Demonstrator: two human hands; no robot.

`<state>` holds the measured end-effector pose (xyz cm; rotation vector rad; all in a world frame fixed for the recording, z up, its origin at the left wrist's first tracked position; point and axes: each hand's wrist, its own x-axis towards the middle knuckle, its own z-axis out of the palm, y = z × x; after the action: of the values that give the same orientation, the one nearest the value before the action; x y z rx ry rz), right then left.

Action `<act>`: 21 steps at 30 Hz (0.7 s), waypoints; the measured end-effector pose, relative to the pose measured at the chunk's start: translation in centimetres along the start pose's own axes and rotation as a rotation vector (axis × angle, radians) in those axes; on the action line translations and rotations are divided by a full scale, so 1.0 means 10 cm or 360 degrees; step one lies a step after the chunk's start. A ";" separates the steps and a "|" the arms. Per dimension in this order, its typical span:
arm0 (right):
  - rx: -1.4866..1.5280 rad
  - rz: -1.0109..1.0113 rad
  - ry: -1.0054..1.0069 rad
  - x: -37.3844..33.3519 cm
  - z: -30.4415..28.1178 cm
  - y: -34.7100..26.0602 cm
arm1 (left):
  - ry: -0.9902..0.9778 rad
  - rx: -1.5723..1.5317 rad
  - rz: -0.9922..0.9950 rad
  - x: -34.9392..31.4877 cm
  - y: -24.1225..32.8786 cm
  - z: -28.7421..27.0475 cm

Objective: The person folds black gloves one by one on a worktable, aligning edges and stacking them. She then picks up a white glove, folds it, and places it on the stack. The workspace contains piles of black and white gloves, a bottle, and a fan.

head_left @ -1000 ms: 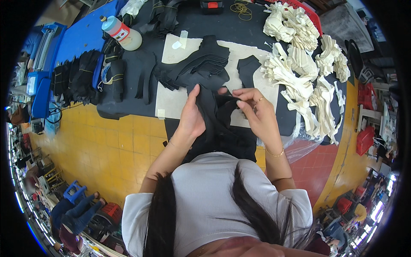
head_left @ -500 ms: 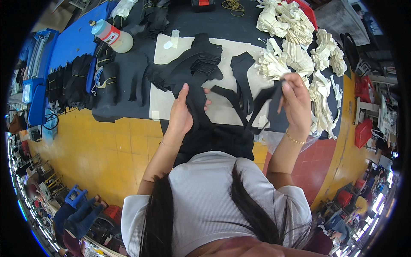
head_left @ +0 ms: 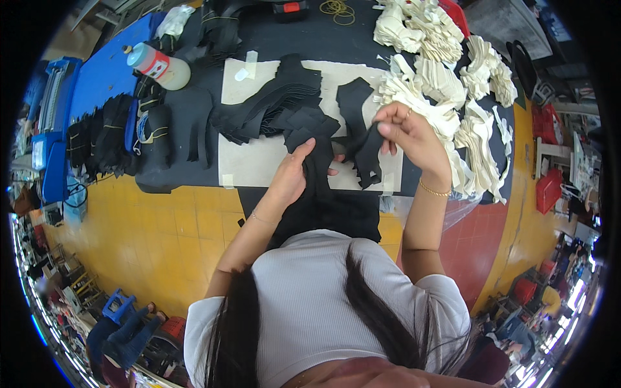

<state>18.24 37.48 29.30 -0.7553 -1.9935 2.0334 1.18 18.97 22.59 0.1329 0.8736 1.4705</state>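
Observation:
My left hand (head_left: 292, 176) is closed around a few black fabric pieces (head_left: 318, 155), thumb on top and fingertips showing at their right edge. In a pinch, my right hand (head_left: 414, 137) holds one end of another black fabric piece (head_left: 367, 158), which hangs down close to the left fingertips. Just beyond the left hand, a fanned stack of black fabric pieces (head_left: 259, 107) lies on a pale sheet (head_left: 233, 158). Another curved black stack (head_left: 353, 97) lies farther right on that sheet. Whether the held pieces touch the fanned stack I cannot tell.
Cream fabric bundles (head_left: 446, 84) cover the table's right side. At the left are a bottle with pale contents (head_left: 169, 72), banded black bundles (head_left: 116, 123) and a blue board (head_left: 110, 71). Yellow rubber bands (head_left: 336, 9) lie at the back. A clear plastic bag (head_left: 440, 210) hangs off the front edge.
My right hand has moved left with its black piece, close to my left hand. The left hand has shifted slightly right, and its pieces now overlap the fanned stack's right end in view.

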 end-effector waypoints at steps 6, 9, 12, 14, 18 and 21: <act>-0.0108 -0.0022 -0.0550 -0.46 0.03 -0.25 | 0.0114 0.0704 0.0081 -0.02 0.01 0.04; 0.0084 -0.0837 -0.1046 -0.60 -0.17 -0.31 | 0.0257 0.0964 0.0518 -0.23 0.05 0.00; 0.0784 -0.1493 -0.1360 -0.79 -0.32 -0.34 | 0.0377 0.1108 0.0811 -0.45 0.13 -0.12; 0.0820 -0.1408 -0.1224 -0.88 -0.44 -0.43 | 0.0421 0.1142 0.0928 -0.53 0.20 -0.23; -0.0036 -0.0451 0.0252 -0.90 -0.23 -0.48 | 0.0462 0.0849 0.0971 -0.63 0.32 -0.38; -0.0106 -0.0014 0.0205 -0.03 -0.13 -0.12 | 0.0390 0.0708 0.1047 -0.64 0.36 -0.38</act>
<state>18.88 38.57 30.58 -0.8664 -1.9970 1.8711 -3.05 12.16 24.76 0.6288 1.4408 1.8962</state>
